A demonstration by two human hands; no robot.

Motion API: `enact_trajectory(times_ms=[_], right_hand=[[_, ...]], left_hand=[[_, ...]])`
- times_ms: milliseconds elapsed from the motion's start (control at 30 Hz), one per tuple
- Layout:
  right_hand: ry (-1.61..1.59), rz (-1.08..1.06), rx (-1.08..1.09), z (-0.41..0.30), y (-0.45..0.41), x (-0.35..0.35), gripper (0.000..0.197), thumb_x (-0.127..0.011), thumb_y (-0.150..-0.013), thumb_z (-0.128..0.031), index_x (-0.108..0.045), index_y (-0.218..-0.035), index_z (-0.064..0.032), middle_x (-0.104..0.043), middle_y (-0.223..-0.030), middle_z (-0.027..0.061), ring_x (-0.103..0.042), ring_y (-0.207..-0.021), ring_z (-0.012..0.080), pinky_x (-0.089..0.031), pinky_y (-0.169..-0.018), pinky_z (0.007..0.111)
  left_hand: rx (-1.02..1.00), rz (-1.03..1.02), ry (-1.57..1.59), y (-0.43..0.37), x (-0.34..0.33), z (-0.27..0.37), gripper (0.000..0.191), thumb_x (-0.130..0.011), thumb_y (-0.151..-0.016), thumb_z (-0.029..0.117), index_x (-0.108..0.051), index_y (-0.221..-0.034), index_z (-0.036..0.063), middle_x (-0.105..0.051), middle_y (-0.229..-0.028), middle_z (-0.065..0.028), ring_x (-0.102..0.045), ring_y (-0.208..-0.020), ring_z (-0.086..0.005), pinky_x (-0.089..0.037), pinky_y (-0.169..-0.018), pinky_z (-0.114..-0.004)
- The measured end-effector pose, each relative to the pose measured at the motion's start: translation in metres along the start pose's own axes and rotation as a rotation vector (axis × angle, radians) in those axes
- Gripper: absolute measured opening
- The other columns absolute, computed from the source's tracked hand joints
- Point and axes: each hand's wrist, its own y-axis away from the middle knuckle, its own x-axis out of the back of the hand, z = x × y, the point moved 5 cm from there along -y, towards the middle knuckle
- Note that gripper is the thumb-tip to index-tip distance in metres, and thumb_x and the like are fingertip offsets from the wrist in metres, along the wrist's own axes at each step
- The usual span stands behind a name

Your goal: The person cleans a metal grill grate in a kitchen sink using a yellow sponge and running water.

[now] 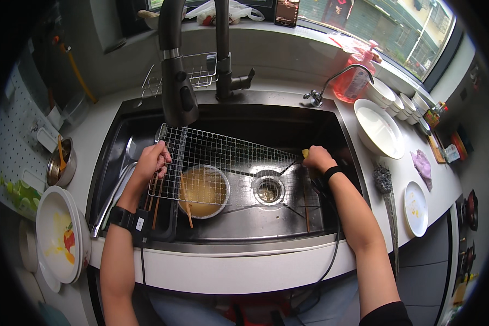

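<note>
Over the sink (236,228) a wire grid rack (228,148) is held tilted. My left hand (150,161) grips its left edge. At the rack's far right corner, my right hand (320,159) is closed around a small yellow piece (305,153), perhaps sponge, mostly hidden by the fingers. Whether the right hand also grips the wire cannot be told. Beneath the rack stands a round metal pot (207,217) of cloudy yellowish liquid, with a chopstick (188,216) leaning at its left side. The drain (269,191) lies right of the pot.
A dark faucet (179,93) hangs over the sink's back left. More chopsticks (157,208) and metal utensils (114,195) lie at left. Stained bowls (55,252) and a small pan (67,171) stand left; a white bowl (379,130), brush (383,181) and plate (415,224) are at right.
</note>
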Motion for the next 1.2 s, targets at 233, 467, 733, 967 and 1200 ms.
enact_trajectory(times_ms=[233, 467, 733, 967, 1200], right_hand=[[0.057, -0.033, -0.035, 0.017, -0.011, -0.045, 0.029, -0.061, -0.067, -0.017, -0.064, -0.090, 0.0015, -0.061, -0.096, 0.0231, -0.059, -0.092, 0.0349, -0.049, -0.081, 0.040], [-0.072, -0.279, 0.070, -0.004, -0.009, -0.051, 0.034, -0.060, -0.068, -0.024, -0.064, -0.082, 0.0063, -0.064, -0.078, 0.0219, -0.065, -0.073, 0.0306, -0.052, -0.065, 0.037], [-0.470, -0.442, 0.209, -0.066, 0.010, -0.042, 0.023, -0.054, -0.074, -0.016, -0.063, -0.077, 0.0042, -0.065, -0.069, 0.0113, -0.063, -0.061, 0.0195, -0.051, -0.060, 0.029], [-0.306, -0.048, 0.113, -0.039, -0.005, 0.012, 0.030, -0.061, -0.070, -0.020, -0.062, -0.087, 0.0057, -0.064, -0.080, 0.0213, -0.064, -0.077, 0.0299, -0.052, -0.071, 0.035], [0.076, 0.086, -0.020, 0.020, -0.015, -0.022, 0.025, -0.060, -0.069, -0.012, -0.064, -0.090, 0.0012, -0.062, -0.094, 0.0221, -0.060, -0.090, 0.0345, -0.050, -0.079, 0.039]], left_hand=[[0.007, -0.015, 0.027, 0.003, -0.001, 0.001, 0.045, -0.033, -0.094, 0.033, -0.047, -0.067, 0.0014, -0.031, -0.042, 0.0021, -0.032, -0.031, -0.0096, -0.031, -0.032, -0.023], [-0.001, 0.049, 0.060, -0.001, 0.006, -0.002, 0.046, -0.033, -0.094, 0.033, -0.048, -0.065, 0.0009, -0.031, -0.042, 0.0007, -0.031, -0.028, -0.0110, -0.029, -0.029, -0.024], [-0.005, 0.037, 0.021, -0.001, 0.006, 0.002, 0.045, -0.035, -0.094, 0.035, -0.049, -0.067, 0.0018, -0.030, -0.040, 0.0013, -0.031, -0.028, -0.0108, -0.030, -0.030, -0.024], [-0.033, -0.029, -0.047, -0.004, 0.007, -0.001, 0.045, -0.032, -0.095, 0.033, -0.049, -0.069, 0.0012, -0.029, -0.040, 0.0019, -0.028, -0.028, -0.0094, -0.029, -0.030, -0.022], [-0.002, -0.017, -0.048, -0.006, 0.005, -0.002, 0.044, -0.031, -0.095, 0.034, -0.048, -0.070, 0.0020, -0.028, -0.037, 0.0022, -0.029, -0.027, -0.0098, -0.028, -0.030, -0.022]])
